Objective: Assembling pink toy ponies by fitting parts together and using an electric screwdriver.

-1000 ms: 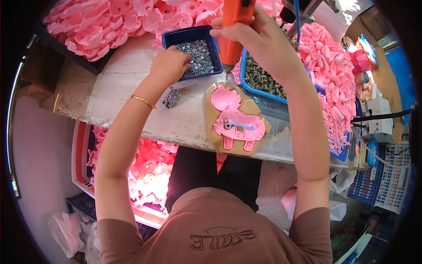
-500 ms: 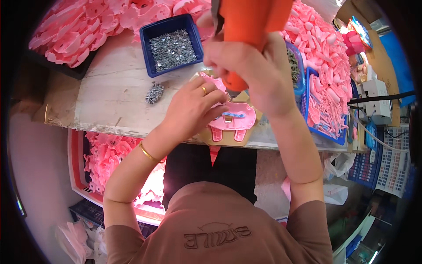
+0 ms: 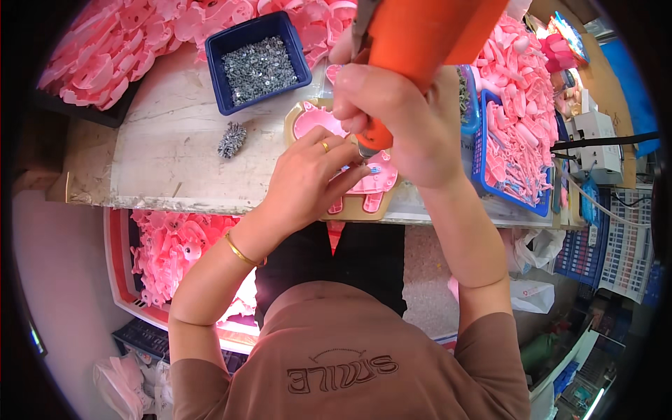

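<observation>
While the pink shell (image 3: 378, 183) is lying in the tan holder (image 3: 290, 124) on the desk (image 3: 161, 133), the left hand (image 3: 304, 171) is resting over it, whether pinching anything I cannot tell; the right hand (image 3: 409, 119) is grasping the orange power driver (image 3: 413, 45). Because this is pointing down beside the left fingertips (image 3: 361, 170), tilting could be making it slip and jab them.
</observation>
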The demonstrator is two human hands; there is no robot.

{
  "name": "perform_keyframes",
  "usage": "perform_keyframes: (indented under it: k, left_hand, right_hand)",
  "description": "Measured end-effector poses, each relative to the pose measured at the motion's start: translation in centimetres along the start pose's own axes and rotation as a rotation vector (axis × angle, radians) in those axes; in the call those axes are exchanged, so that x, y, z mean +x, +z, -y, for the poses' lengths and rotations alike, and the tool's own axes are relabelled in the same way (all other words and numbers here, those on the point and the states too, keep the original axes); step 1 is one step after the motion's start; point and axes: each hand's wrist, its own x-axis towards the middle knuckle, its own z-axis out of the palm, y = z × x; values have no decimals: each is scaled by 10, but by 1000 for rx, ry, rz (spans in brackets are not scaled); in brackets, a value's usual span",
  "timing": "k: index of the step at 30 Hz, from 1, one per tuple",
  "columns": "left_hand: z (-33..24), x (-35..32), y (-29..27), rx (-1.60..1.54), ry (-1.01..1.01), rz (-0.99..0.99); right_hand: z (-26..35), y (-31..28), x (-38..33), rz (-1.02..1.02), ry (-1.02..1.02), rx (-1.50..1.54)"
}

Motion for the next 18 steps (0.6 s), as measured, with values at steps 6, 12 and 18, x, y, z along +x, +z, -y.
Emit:
perform_keyframes:
  k: [6,12,18]
  left_hand:
    - [-1,3,-1,-6,14,-2]
    - [1,1,0,-41,1,6]
    - [-2,1,1,-97,2,10]
  right_hand:
    - [0,-3,0,8,-50,29]
    - [4,-3,-1,-1,-14,49]
    - [4,-4,-3,-12,33,52]
